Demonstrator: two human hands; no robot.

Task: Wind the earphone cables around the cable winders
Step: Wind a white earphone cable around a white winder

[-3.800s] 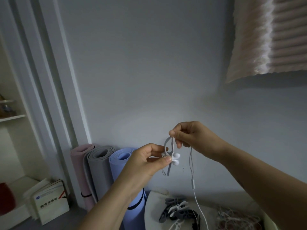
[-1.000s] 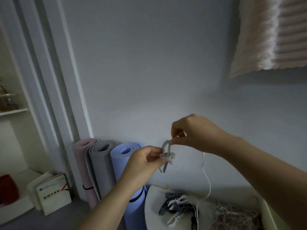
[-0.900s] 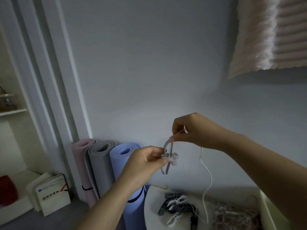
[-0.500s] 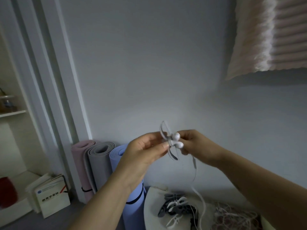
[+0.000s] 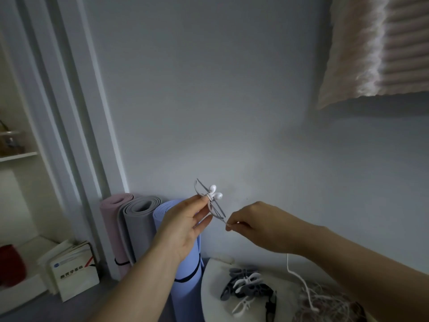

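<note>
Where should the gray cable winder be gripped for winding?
Pinch the gray cable winder at its narrow middle, from the left, as the left hand does; its curved wings flare outward, so the right hand can loop the earphone cable there.

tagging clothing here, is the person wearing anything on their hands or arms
Nothing worn shows. The left hand and right hand are bare, no gloves or rings. The left forearm and right forearm are bare to the frame edge: no sleeve, watch or bracelet.

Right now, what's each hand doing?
Left hand: pinching the winder.
Right hand: pinching the cable.
</note>
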